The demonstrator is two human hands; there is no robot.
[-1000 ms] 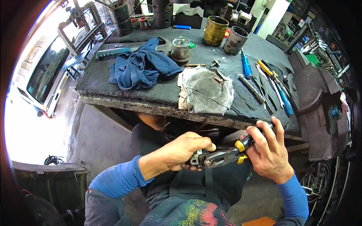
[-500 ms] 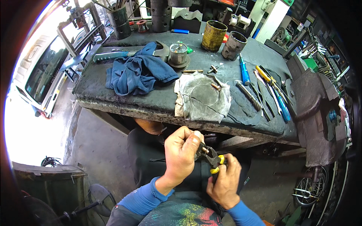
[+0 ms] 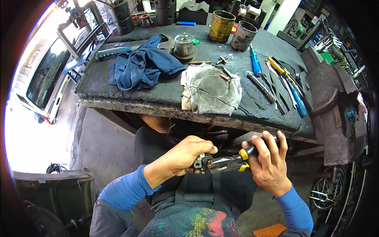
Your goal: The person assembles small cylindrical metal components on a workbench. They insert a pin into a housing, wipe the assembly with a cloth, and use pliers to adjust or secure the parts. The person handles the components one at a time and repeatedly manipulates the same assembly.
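In front of my lap, below the bench edge, my left hand [image 3: 182, 156] is closed around a small dark metal part [image 3: 201, 162] with a blocky, notched end. My right hand [image 3: 271, 170] grips pliers [image 3: 227, 162] with black and yellow handles, its fingers stretched along the upper handle. The pliers' jaws point left and meet the metal part or lie right beside it; whether they bite on it I cannot tell. Above the hands, a worn grey-white cloth [image 3: 211, 93] lies at the bench's front edge with a small copper-coloured piece [image 3: 225, 78] on it.
On the dark bench [image 3: 138, 100] lie a blue rag [image 3: 146, 67], a hammer [image 3: 114, 52], a yellow can [image 3: 222, 27] and a grey can [image 3: 244, 36]. Screwdrivers [image 3: 256, 61] and other hand tools are at the right. A bulky metal machine [image 3: 331, 98] stands beside the bench's right end.
Both hands have moved apart slightly, the right one outward and up. The pliers have swung to lie nearly level, and the right fingers have straightened. The view has tilted down slightly.
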